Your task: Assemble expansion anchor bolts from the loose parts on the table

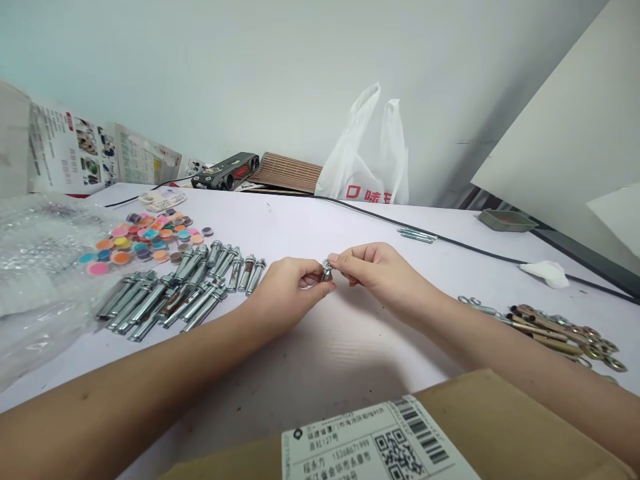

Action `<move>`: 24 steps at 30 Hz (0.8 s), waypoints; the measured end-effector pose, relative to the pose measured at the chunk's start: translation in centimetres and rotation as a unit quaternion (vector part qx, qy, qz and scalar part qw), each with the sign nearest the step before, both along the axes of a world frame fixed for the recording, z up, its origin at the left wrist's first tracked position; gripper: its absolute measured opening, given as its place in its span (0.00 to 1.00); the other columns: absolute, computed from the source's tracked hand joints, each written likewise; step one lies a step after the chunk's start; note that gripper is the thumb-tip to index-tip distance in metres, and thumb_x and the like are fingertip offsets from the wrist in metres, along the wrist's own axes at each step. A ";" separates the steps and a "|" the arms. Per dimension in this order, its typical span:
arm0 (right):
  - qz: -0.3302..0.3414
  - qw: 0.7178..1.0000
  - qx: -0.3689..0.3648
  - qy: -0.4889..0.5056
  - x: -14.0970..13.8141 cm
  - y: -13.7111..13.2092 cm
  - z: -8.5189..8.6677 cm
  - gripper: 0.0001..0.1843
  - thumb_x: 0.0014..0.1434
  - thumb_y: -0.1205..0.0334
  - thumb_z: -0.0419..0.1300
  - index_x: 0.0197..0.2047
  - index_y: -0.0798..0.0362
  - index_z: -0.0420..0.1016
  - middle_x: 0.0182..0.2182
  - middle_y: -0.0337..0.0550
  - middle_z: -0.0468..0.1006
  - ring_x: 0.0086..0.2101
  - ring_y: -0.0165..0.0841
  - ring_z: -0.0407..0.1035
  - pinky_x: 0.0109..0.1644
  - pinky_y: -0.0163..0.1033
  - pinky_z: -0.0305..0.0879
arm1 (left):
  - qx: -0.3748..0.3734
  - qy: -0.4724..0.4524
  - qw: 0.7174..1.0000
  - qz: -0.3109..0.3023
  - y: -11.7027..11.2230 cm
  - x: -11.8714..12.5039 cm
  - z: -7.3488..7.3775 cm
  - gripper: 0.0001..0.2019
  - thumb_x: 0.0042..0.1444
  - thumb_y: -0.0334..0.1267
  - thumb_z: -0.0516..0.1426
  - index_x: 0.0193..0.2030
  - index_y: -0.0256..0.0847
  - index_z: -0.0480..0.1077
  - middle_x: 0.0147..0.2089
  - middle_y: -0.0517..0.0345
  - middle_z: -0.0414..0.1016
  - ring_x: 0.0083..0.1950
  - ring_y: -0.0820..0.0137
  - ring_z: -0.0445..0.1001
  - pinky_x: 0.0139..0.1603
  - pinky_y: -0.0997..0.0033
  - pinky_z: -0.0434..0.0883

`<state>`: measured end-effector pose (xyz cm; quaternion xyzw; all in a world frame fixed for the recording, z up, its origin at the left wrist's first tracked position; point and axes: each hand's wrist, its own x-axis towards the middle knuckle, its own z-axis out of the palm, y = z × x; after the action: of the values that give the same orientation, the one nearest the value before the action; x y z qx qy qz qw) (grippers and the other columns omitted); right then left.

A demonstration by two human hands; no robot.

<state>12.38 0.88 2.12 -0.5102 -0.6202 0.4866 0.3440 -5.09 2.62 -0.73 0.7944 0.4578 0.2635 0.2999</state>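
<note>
Over the middle of the table, my left hand (293, 290) pinches a small silver expansion bolt (327, 272) between thumb and fingers. Its end points up, with a ring-shaped piece like a washer or nut on it. My right hand (383, 270) closes thumb and forefinger on that upper end from the right. The rest of the bolt is hidden by the fingers. Left of my left hand lies a pile of silver expansion bolts (173, 293), a few with rusty brown sleeves. Several of them lie side by side nearest my wrist.
Colourful round caps (145, 237) and clear plastic wrap (45, 253) lie at left. Brass-coloured and silver hook or eye bolts (555, 333) lie at right. A labelled cardboard box (475, 413) fills the near edge. Behind are a black cable (370, 212), a white bag (360, 167) and thin rods (417, 235).
</note>
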 end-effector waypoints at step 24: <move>-0.153 0.898 0.022 -0.411 18.8 -6.4 0.1 0.21 0.57 0.39 0.54 0.37 0.48 0.74 0.34 0.42 0.74 0.35 0.34 0.66 0.37 0.38 0.63 | -0.034 0.083 0.996 0.022 -0.2 0.3 1.6 0.12 0.56 0.48 0.53 0.31 0.45 0.71 0.25 0.66 0.70 0.28 0.73 0.65 0.30 0.75 0.59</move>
<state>31.16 -5.50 2.25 -0.7456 -0.6314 0.1613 0.1394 -4.74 2.39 0.83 0.7926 0.5071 0.1875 0.2819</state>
